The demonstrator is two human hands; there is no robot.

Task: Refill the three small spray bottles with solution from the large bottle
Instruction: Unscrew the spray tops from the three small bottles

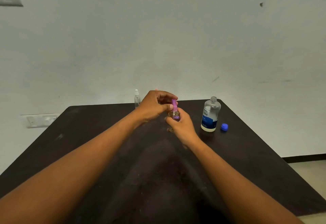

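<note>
- Nearest me, my right hand has its grip wrapped round the small clear spray bottle with purple print, held upright above the dark matte worktop.
- My left hand pinches that bottle's purple spray top between thumb and fingers.
- To the right stands the large clear bottle with a blue label, uncapped; its blue cap lies just beside it.
- At the far edge, a small clear spray bottle with a white top stands partly behind my left hand.

Right grip holds a small bottle upright mid-desk; left grip pinches its purple sprayer. Large bottle, uncapped, and blue cap stand near the right edge.
</note>
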